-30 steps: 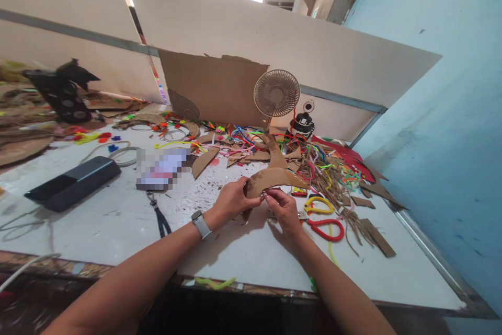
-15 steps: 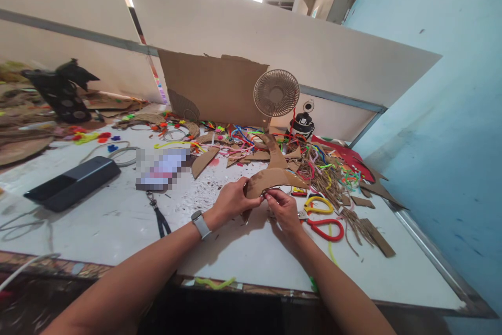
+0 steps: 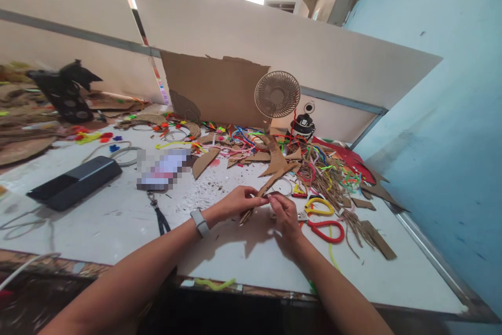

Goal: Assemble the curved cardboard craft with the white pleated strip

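A curved strip of cut cardboard (image 3: 275, 180) is turned nearly edge-on above the table. My left hand (image 3: 237, 205) is closed on its near end, thumb on the side facing me. My right hand (image 3: 285, 216) pinches at the strip's lower edge, its fingertips meeting the left thumb; whatever small thing lies between them is hidden. A thin loop of wire (image 3: 289, 186) shows just behind the right fingers. Beside the right hand lie scissors with one yellow and one red handle (image 3: 328, 231). Another curved cardboard piece (image 3: 273, 153) rests beyond the strip.
A phone (image 3: 163, 168) and a dark power bank (image 3: 74, 182) lie to the left. Colourful pipe cleaners and twine (image 3: 323, 170) are heaped at the back right. A small fan (image 3: 277, 94) stands behind, before a white partition (image 3: 333, 58). Cardboard scraps (image 3: 378, 240) lie at right.
The cardboard strip has tipped from showing its broad face to nearly edge-on. Both hands have stayed close together, with the left hand turned slightly and lowered.
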The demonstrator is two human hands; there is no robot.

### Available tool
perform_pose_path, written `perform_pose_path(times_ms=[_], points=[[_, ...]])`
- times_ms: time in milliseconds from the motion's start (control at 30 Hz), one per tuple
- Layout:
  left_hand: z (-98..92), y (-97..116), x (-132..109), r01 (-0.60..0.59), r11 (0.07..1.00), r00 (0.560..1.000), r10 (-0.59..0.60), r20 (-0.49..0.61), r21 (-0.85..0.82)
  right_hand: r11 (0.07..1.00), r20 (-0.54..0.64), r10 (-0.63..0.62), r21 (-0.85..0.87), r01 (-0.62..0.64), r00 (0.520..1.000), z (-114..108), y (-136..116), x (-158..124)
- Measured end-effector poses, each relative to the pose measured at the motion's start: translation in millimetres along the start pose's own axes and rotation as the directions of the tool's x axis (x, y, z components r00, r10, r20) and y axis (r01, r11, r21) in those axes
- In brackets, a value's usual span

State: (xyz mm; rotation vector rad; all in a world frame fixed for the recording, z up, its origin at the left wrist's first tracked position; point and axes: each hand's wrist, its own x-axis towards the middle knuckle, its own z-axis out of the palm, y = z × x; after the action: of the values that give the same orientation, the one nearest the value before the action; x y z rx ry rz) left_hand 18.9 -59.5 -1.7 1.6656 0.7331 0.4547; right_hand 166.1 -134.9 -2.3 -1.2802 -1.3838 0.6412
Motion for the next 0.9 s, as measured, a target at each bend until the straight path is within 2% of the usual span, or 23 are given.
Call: perform_pose_path(times_ms=[67,200,267,300,400,433,500,600,667,767,900], points=[[-1.0,1,-1,0.027,0.974,0.992,0.002,0.129,-0.224,0.999,-0.046,-0.003,0.042,0.005,0.999,0,2,2],[-3.6,0,-4,0.071,0.853,0.977,0.045,0.207,-0.517,0.985,-0.190,0.069,0.169,-0.037,0.979,0,4,8],[-4.8,-4,-5,0.117,0.767,0.961,0.074,0.267,-0.631,0.954,-0.141,0.139,0.284,-0.095,0.980,0,3,9],[-5.2,-6,-5,0.140,0.732,0.949,0.091,0.301,-0.666,0.931,-0.063,0.167,0.340,-0.136,0.984,0,2,9],[-5.4,-12,-6,0.191,0.706,0.926,0.102,0.364,-0.682,0.854,0.223,0.180,0.447,-0.265,0.958,2,-2,7],[-5.1,-13,-7,0.198,0.707,0.924,0.097,0.371,-0.679,0.828,0.281,0.180,0.474,-0.299,0.943,3,-3,6],[-3.8,-14,-7,0.213,0.702,0.921,0.087,0.379,-0.679,0.770,0.322,0.200,0.533,-0.351,0.926,3,-4,4],[-0.5,-12,-8,0.235,0.677,0.920,0.077,0.384,-0.697,0.690,0.282,0.276,0.607,-0.394,0.919,3,-7,4],[1.3,-9,-9,0.213,0.660,0.941,0.059,0.333,-0.720,0.664,0.230,0.320,0.638,-0.390,0.919,1,-9,5],[1.3,-7,-9,0.152,0.673,0.968,0.046,0.246,-0.724,0.674,0.141,0.337,0.654,-0.343,0.931,-1,-11,7],[-0.9,-10,-3,0.094,0.726,0.969,0.092,0.231,-0.681,0.718,0.082,0.295,0.638,-0.278,0.952,-3,-11,8]])
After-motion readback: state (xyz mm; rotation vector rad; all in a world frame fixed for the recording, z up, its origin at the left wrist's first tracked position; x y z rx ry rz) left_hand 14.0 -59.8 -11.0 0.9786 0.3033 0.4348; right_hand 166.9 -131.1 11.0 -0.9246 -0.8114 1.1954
